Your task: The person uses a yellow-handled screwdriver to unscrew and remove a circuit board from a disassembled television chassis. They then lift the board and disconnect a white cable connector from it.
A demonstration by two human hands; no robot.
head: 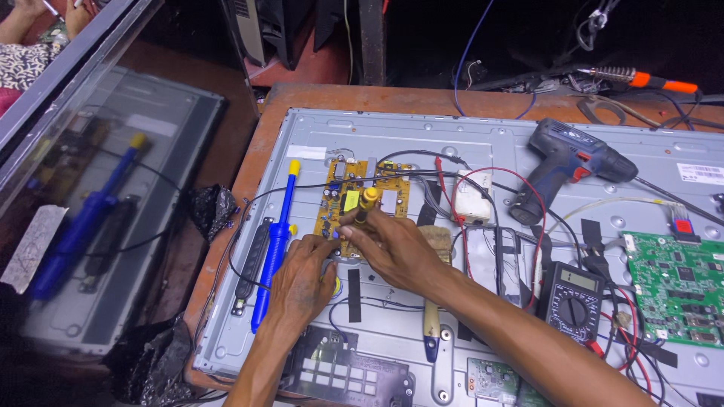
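A yellow-brown power circuit board (366, 197) lies on the grey metal back panel (422, 139) of a flat screen on the workbench. My right hand (392, 249) grips a small screwdriver (367, 202) with a yellow handle, held upright at the board's lower edge. My left hand (302, 283) rests on the panel beside it, fingertips at the board's lower left corner near a roll of tape mostly hidden under the hand. A blue desoldering pump (276, 245) with a yellow tip lies just left of my left hand.
A blue cordless drill (567, 164), a black multimeter (571, 300) with red leads, a green circuit board (675, 286), a brush (431, 316) and a white adapter (473, 197) lie on the panel. A soldering iron (641, 78) sits at the back. A glass panel (90, 188) leans at the left.
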